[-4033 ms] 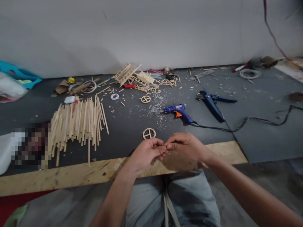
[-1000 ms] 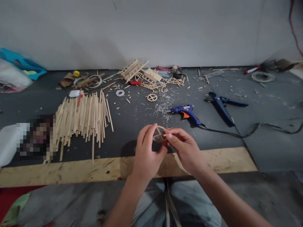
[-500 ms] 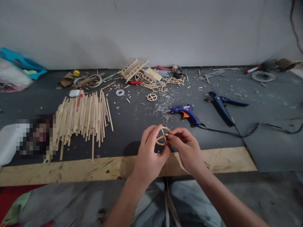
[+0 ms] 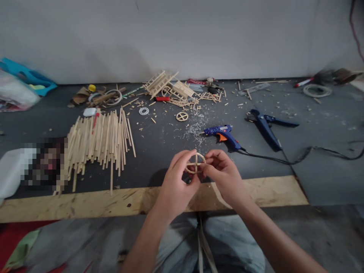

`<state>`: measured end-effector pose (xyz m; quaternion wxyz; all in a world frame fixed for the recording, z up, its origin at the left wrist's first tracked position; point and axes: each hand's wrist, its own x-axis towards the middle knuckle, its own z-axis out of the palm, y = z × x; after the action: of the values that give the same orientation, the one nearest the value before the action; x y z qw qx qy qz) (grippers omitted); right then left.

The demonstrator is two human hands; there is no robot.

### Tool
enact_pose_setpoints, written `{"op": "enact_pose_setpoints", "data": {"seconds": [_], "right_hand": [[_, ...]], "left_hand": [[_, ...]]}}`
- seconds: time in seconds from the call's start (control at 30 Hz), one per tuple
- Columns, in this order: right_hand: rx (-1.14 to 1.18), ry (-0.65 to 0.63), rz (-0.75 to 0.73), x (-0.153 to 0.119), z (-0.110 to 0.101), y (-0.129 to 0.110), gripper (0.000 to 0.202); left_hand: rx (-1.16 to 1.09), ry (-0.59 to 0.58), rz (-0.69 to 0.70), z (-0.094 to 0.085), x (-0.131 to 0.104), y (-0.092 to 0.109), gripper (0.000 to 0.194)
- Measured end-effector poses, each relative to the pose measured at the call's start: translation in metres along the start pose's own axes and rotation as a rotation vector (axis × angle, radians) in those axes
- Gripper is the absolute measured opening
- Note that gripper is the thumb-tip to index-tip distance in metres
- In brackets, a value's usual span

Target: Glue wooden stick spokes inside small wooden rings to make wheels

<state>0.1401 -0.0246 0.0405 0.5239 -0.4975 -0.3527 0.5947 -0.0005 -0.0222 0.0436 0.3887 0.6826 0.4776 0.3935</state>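
Between my two hands is a small wooden spoked wheel (image 4: pixel 196 164), a ring with crossed sticks inside, held above the front of the table. My left hand (image 4: pixel 178 182) grips its left side, fingers over the top and thumb below. The fingers of my right hand (image 4: pixel 223 174) pinch the wheel's right edge; their tips are partly hidden. Just beyond lies a blue glue gun (image 4: pixel 218 131) with an orange trigger and a small red light. A second spoked wheel (image 4: pixel 182 116) rests flat on the table farther back.
Many thin wooden sticks (image 4: pixel 99 140) lie at the left. Blue cutters (image 4: pixel 265 129) lie at the right, near the glue gun's black cable (image 4: pixel 273 160). A stick-built model (image 4: pixel 162 84) stands by the wall among offcuts. A white ring (image 4: pixel 144 111) and a wooden front edge (image 4: pixel 85 206) show too.
The wheel has turned in my hands, so its spokes now stand upright and level as a cross. My fingers have shifted slightly around its rim.
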Motion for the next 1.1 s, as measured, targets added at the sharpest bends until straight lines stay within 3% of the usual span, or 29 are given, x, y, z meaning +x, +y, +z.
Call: {"op": "enact_pose_setpoints", "data": {"seconds": [0.13,0.33,0.43,0.77,1.1], "right_hand": [[0.018,0.012,0.009,-0.001,-0.001,0.003,0.022],[0.012,-0.005,-0.007,-0.004,0.001,0.001,0.02],[-0.018,-0.007,-0.018,-0.006,0.002,0.001,0.02],[0.034,-0.041,-0.018,-0.01,0.0,-0.003,0.02],[0.137,-0.072,0.017,-0.014,-0.002,0.009,0.018]], "left_hand": [[-0.1,-0.018,-0.057,0.002,0.0,0.001,0.053],[-0.462,0.012,-0.331,0.002,0.003,0.009,0.04],[-0.512,0.006,-0.418,0.001,0.004,0.011,0.036],[-0.559,-0.021,-0.467,-0.003,-0.001,0.015,0.027],[-0.644,-0.08,-0.568,-0.003,-0.003,0.016,0.025]]}}
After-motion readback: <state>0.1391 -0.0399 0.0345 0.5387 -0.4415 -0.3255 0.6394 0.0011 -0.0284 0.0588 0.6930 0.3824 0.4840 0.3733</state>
